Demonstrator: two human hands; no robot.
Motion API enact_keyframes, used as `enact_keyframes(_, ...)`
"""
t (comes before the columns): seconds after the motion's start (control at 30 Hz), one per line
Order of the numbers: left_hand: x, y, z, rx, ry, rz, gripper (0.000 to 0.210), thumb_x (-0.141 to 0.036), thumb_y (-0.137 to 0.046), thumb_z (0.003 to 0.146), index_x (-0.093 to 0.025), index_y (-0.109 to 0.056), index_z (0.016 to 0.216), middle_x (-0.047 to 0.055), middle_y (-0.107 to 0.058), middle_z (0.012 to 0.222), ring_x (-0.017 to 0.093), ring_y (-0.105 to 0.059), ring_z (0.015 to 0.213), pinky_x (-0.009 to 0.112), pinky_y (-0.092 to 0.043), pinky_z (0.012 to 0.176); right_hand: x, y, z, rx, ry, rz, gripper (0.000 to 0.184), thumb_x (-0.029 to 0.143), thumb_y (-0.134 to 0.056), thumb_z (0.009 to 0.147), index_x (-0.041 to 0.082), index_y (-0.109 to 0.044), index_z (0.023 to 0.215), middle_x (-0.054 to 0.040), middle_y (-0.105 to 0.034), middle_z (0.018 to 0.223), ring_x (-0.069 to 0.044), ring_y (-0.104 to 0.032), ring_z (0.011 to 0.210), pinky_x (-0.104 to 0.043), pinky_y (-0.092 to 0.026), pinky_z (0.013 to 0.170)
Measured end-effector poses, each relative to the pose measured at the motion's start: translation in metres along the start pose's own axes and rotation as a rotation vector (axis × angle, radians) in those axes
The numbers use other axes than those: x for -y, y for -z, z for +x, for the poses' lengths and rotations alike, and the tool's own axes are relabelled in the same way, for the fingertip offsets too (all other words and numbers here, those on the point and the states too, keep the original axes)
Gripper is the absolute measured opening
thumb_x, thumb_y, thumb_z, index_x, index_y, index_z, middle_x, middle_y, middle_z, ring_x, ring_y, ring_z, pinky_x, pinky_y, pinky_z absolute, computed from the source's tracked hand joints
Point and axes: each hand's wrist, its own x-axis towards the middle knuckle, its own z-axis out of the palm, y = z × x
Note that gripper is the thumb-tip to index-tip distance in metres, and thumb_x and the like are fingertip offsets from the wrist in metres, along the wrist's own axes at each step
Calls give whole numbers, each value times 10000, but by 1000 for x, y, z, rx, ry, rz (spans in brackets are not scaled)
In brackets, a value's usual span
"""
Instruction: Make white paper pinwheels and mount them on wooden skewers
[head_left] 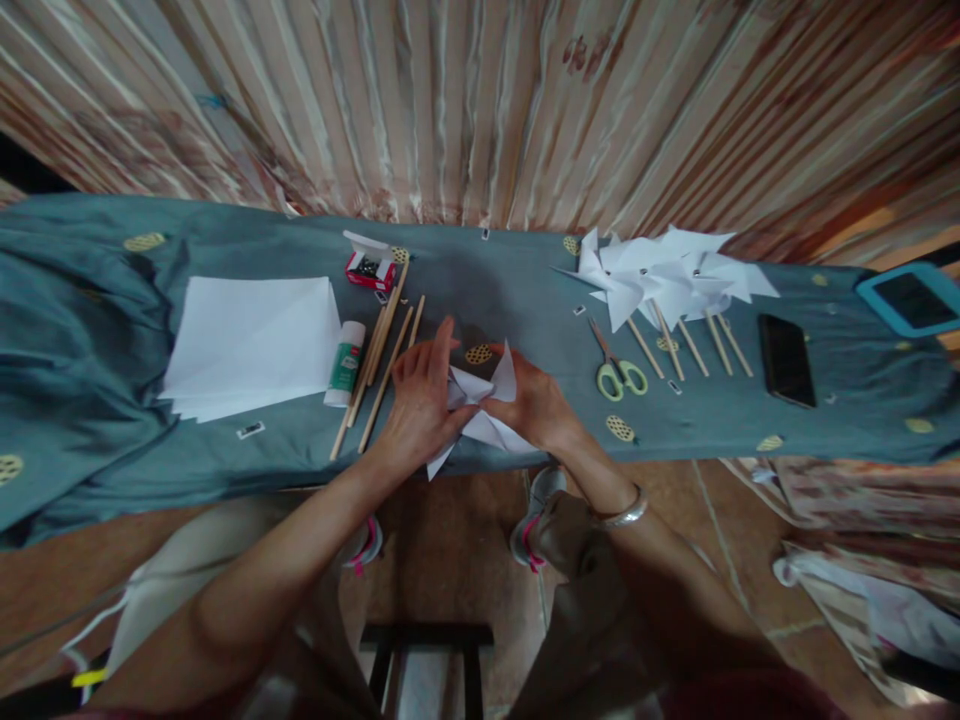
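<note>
A white paper pinwheel (487, 425) with its points folded inward lies between my hands near the table's front edge. My left hand (424, 400) grips its left side, the thumb pressed toward the centre and the index finger raised. On the other side, my right hand (529, 400) holds the paper with the thumb near the middle; its other fingers are partly hidden behind a blade. Just left of my left hand lie several wooden sticks (386, 375). Beside them is a green and white glue stick (346, 363). Green-handled scissors (618, 370) rest to the right of my right hand.
White paper sheets (251, 340) are stacked at the left. Behind the sticks stands an open red box (370, 268) of small dark items. Several pinwheels on sticks (667, 275) lie overlapping at the right, near a black phone (786, 360) and a blue-framed device (915, 300).
</note>
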Motion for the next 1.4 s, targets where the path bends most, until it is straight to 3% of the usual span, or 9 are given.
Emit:
enact_keyframes(0.5, -2, 1, -3, -27, -45, 99, 925, -605, -538, 861, -93, -130, 1514, 205, -575, 1295, 350, -524, 1171, 455, -358, 971, 4, -5, -3, 8, -6, -32, 604, 190, -660, 754, 165, -511, 1339, -115, -688, 1221, -307, -655, 1108, -438, -508, 955)
enact_keyframes(0.73, -5, 7, -3, -24, -43, 119, 946, -547, -628, 821, -111, -154, 1514, 199, -567, 1314, 365, -519, 1191, 467, -365, 986, 9, -4, -8, -27, -33, -62, 531, 232, -689, 739, 188, -587, 1258, -105, -726, 1137, -320, -684, 1032, -428, -530, 877)
enact_keyframes(0.93, -8, 15, -2, -32, -63, 103, 990, -580, -639, 801, -125, -130, 1518, 204, -517, 1377, 367, -485, 1233, 495, -334, 1031, -1, -5, -9, -45, 12, 191, 468, 320, -720, 708, 202, -636, 1153, -73, -745, 1054, -284, -699, 970, -396, -535, 827)
enact_keyframes(1.17, -11, 19, 1, -121, -81, 73, 1120, -672, -670, 724, -131, -103, 1524, 218, -515, 1371, 368, -490, 1238, 486, -335, 1041, -6, 1, -13, -16, -54, 588, 583, 360, -787, 598, 148, -632, 1119, -86, -734, 1002, -240, -685, 866, -355, -537, 763)
enact_keyframes(1.4, -14, 20, 4, -151, -86, 55, 1142, -712, -663, 698, -147, -112, 1523, 213, -510, 1378, 375, -483, 1245, 505, -326, 1045, -5, 4, -18, -16, -115, 742, 654, 369, -864, 516, 171, -634, 1096, -31, -710, 901, -192, -648, 770, -320, -521, 705)
